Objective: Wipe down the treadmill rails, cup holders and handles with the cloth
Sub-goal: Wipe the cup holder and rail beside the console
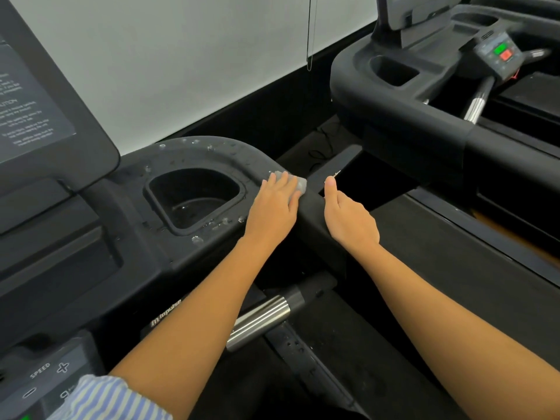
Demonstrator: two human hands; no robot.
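Observation:
My left hand (274, 207) lies flat on a small grey cloth (301, 184) and presses it onto the black right rail (315, 213) of the treadmill, just right of the D-shaped cup holder (194, 198). Foam droplets (197, 239) dot the plastic around the cup holder's rim. My right hand (348, 216) grips the outer side of the same rail, thumb pointing forward, fingers hidden behind the rail. A chrome and black handle (260, 318) sticks out below my left forearm.
The treadmill's screen (36, 110) stands at the left, with the speed buttons (48, 374) at the lower left. A second treadmill (424, 95) with its own cup holder and control panel stands to the right, across a narrow dark gap. A white wall lies ahead.

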